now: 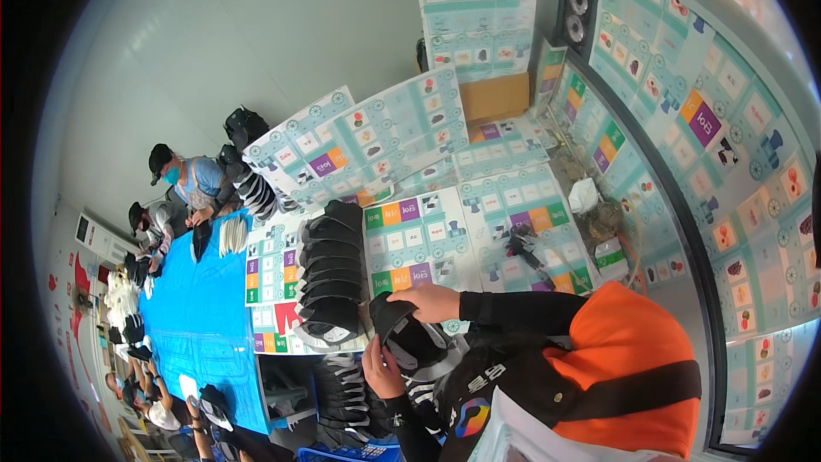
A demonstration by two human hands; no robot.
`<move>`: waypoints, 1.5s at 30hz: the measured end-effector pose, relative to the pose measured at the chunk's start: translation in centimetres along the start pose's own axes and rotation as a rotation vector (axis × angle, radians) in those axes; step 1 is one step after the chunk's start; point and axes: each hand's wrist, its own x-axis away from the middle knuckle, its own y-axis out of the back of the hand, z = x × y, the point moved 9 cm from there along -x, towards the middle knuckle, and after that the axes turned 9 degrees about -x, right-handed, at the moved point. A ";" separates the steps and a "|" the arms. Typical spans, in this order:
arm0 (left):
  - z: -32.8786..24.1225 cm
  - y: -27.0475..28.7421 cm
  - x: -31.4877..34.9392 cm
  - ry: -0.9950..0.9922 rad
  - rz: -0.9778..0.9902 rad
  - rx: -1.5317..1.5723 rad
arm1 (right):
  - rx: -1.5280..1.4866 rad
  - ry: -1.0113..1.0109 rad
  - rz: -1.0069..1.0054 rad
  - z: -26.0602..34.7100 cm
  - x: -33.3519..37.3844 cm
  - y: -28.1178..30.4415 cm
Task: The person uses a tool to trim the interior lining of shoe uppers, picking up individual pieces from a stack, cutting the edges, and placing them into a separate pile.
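Observation:
A black cap (400,322) is held close to my body, beside the table edge. My right hand (428,301) grips its upper edge, thumb and fingers closed. My left hand (380,368) pinches the near left side of the same cap. Grey and white material shows below it, partly hidden by my hands and clothes. Just left of my hands, a long nested row of black caps (332,269) with grey edges lies on the printed table cover (419,235).
More caps (342,398) are stacked below the table edge, above a blue crate (368,452). A black hand tool (526,248) lies to the right. Printed boards (376,133) stand behind. At a blue-covered table (192,308), co-workers handle caps; pale curved pieces (232,235) lie there.

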 end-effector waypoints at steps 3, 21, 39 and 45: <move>-1.3 -0.5 -1.7 -0.024 0.044 -0.005 | 0.029 0.012 -0.035 -1.3 0.5 0.6; 3.6 -1.3 -1.5 0.397 0.010 0.360 | -0.353 0.104 -0.219 -1.9 0.9 1.0; 7.0 -4.7 1.5 0.760 0.414 1.125 | -0.378 -0.118 -0.006 -4.4 0.1 -2.0; 6.4 -5.4 0.4 0.884 0.369 1.144 | -0.379 0.008 0.157 -2.7 -0.2 -2.4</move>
